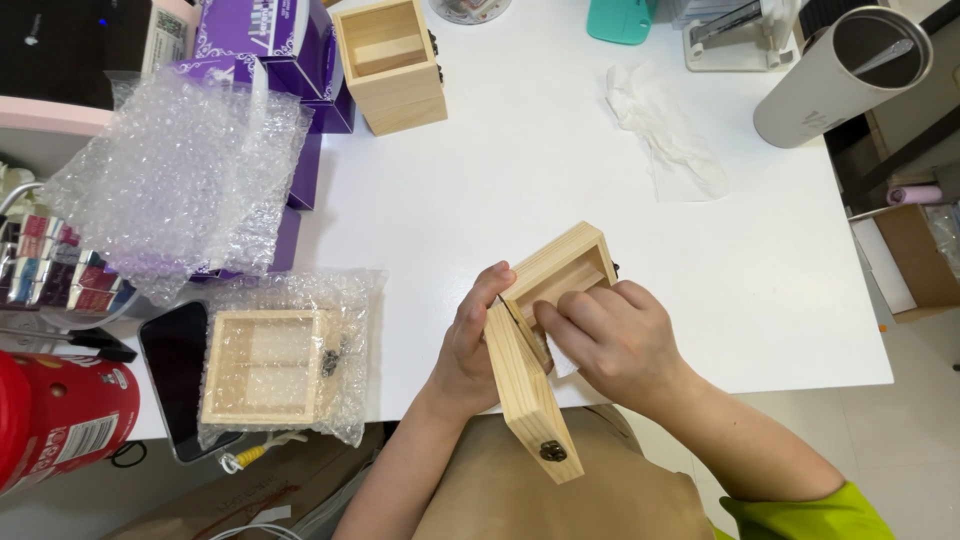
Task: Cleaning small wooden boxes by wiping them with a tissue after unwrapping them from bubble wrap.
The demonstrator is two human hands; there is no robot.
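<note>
A small pale wooden box [560, 268] with a hinged lid [530, 400] is open near the table's front edge. My left hand [467, 345] grips it from the left, thumb on the box's rim. My right hand [610, 340] reaches into the box and presses a small white cloth or paper [562, 362] against the inside by the hinge. The lid hangs toward me, a dark metal clasp on its end.
A second wooden box [265, 365] lies in bubble wrap at the left, beside a black phone [178, 370]. A third box [392, 65] stands open at the back. Loose bubble wrap [170, 180], purple boxes [290, 45], a crumpled white sheet [670, 135], a white tumbler [845, 75] and a red tin [55, 415] surround the white table [760, 280].
</note>
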